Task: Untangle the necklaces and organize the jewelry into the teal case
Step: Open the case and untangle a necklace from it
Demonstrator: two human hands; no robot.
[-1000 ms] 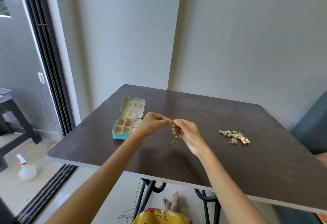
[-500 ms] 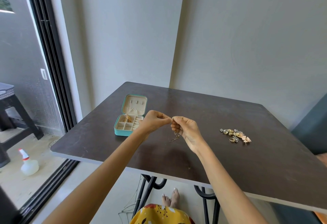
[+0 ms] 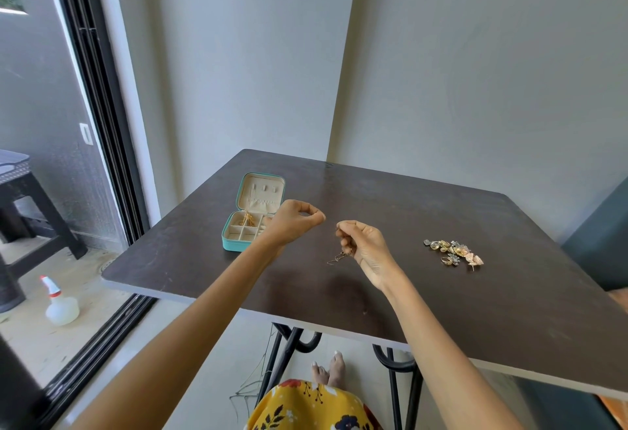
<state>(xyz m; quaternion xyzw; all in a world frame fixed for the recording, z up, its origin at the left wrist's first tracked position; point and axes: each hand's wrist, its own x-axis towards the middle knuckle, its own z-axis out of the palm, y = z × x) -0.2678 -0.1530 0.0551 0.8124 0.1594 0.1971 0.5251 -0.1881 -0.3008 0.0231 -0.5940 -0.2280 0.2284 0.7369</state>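
Separation between the two hands is increasing: half a second ago the fingertips were almost touching, and they are now drawing apart above the table [image 3: 390, 293]. This indicates that a fine chain is being pulled taut between them, although the strand itself is too thin to confirm in the head view.

At the far left, the teal case [image 3: 238, 242] is lying open on the table with its lid tilted back. One gold piece [image 3: 247, 219] is already sitting in a rear compartment; the other compartments are appearing unfilled.

Just right of the case, the left hand [image 3: 294, 222] is holding its thumb and forefinger pinched together, the remaining fingers curled. What it is pinching cannot be resolved.

Next, the right hand [image 3: 362, 242] is gripping the necklace [image 3: 339, 256], fingers curled round it, with a pendant or clasp hanging below the fist just above the table.

Further right, well apart from both hands, the loose jewelry pile [image 3: 453, 252] is lying untouched.

Judgement: untangling is proceeding and sorting is at an early stage. Pulling harder is risking tightening a knot.
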